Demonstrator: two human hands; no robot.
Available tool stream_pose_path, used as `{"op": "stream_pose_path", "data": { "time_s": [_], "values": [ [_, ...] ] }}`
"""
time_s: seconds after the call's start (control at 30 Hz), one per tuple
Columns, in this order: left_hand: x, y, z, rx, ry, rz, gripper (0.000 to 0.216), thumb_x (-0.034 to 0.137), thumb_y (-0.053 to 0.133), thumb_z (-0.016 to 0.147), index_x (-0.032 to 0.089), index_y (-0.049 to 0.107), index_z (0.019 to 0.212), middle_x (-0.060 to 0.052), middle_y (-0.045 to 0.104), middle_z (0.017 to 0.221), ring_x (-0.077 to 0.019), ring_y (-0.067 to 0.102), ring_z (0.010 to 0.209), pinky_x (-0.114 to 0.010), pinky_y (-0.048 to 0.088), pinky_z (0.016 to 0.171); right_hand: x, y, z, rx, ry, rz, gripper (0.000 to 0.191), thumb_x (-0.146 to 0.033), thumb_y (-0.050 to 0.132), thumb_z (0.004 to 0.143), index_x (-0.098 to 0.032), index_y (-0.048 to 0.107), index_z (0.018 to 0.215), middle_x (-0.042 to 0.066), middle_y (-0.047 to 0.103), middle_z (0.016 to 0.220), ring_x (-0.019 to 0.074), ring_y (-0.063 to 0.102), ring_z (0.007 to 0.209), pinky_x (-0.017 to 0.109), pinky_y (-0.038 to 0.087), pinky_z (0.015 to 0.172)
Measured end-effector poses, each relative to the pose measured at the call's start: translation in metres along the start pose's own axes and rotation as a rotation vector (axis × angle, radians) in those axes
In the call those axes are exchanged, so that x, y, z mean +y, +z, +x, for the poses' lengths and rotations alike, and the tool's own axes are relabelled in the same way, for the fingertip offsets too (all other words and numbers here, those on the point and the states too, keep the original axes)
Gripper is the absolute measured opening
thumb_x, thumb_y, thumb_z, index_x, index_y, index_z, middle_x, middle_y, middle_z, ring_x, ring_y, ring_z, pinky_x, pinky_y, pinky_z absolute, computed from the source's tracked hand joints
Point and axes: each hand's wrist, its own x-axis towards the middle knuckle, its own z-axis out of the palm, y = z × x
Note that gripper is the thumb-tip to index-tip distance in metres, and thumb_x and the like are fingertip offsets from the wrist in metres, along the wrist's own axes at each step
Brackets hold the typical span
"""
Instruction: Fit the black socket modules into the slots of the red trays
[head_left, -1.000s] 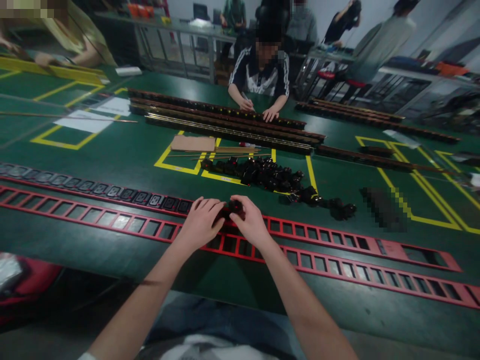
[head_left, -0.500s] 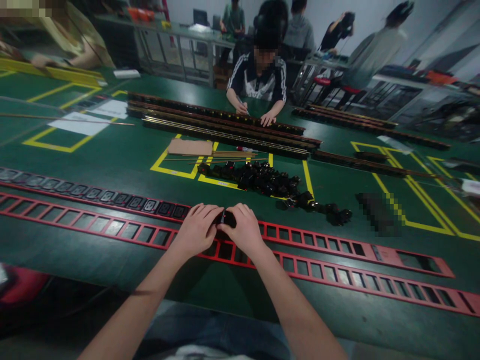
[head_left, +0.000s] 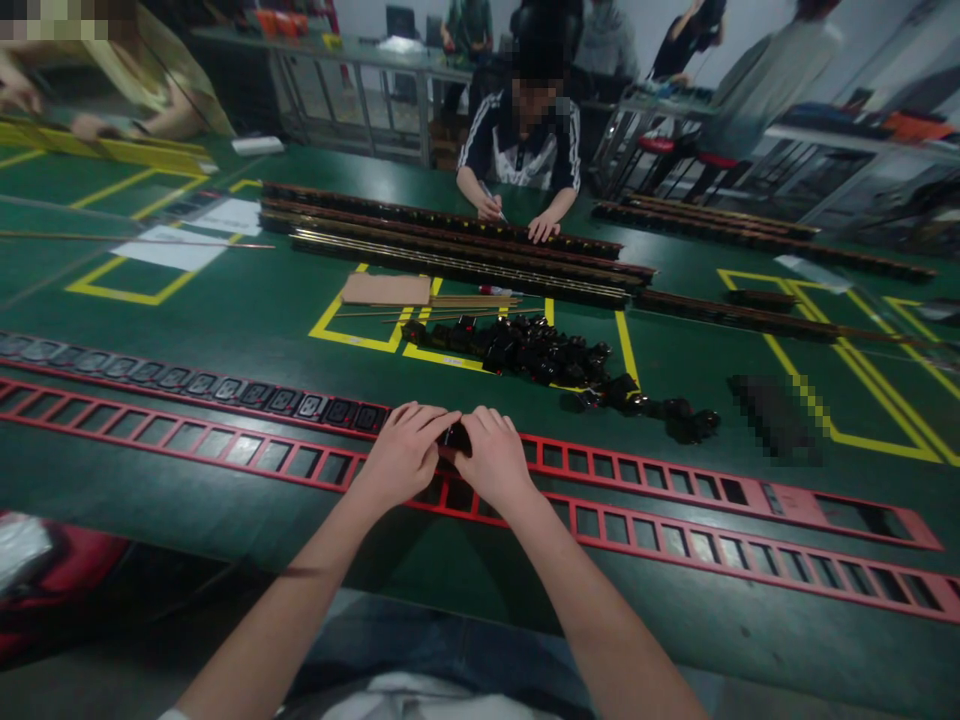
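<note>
My left hand and my right hand meet over the far red slotted frame. Between their fingertips is a small black socket module, mostly covered by the fingers. Both hands are closed around it, thumbs towards me. To the left of my hands, a row of square socket modules, black and grey, fills the frame's openings. Openings to the right show the green table through them. Parallel and closer to me lies a second red slotted frame with open slots.
A heap of black socket modules lies beyond my hands. Behind it are a cardboard piece, thin sticks and long dark strips. Across the table, a person holds a pen over the strips. Another person sits at far left.
My fingers have shifted over the black socket module, the left fingertips now reaching across its top. The view has moved slightly. The person opposite still holds the pen.
</note>
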Motion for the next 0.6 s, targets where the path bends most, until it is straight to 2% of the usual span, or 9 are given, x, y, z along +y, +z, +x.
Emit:
{"op": "stream_pose_path", "data": {
  "time_s": [0.27,0.6],
  "values": [
    [0.0046,-0.0019,0.0028,-0.001,-0.086,0.024,0.035,0.022,0.044,0.097,0.019,0.058,0.129,-0.009,0.064,0.123,-0.0244,0.056,0.115,-0.047,0.041,0.107,0.0015,-0.0041,-0.0028,0.003,-0.007,0.087,0.025,-0.023,0.062,0.088,-0.019,0.062,0.113,0.008,0.062,0.102,0.0257,0.054,0.096,0.039,0.042,0.081],
    [0.0029,-0.0003,0.0017,-0.024,-0.06,0.045,0.036,0.018,0.042,0.097,0.019,0.056,0.131,-0.008,0.064,0.126,-0.0235,0.055,0.117,-0.046,0.039,0.108,0.0025,-0.0021,-0.0035,0.028,-0.004,0.102,0.024,-0.02,0.064,0.085,-0.018,0.063,0.109,0.007,0.061,0.1,0.0249,0.053,0.096,0.039,0.041,0.082]
  ]
}}
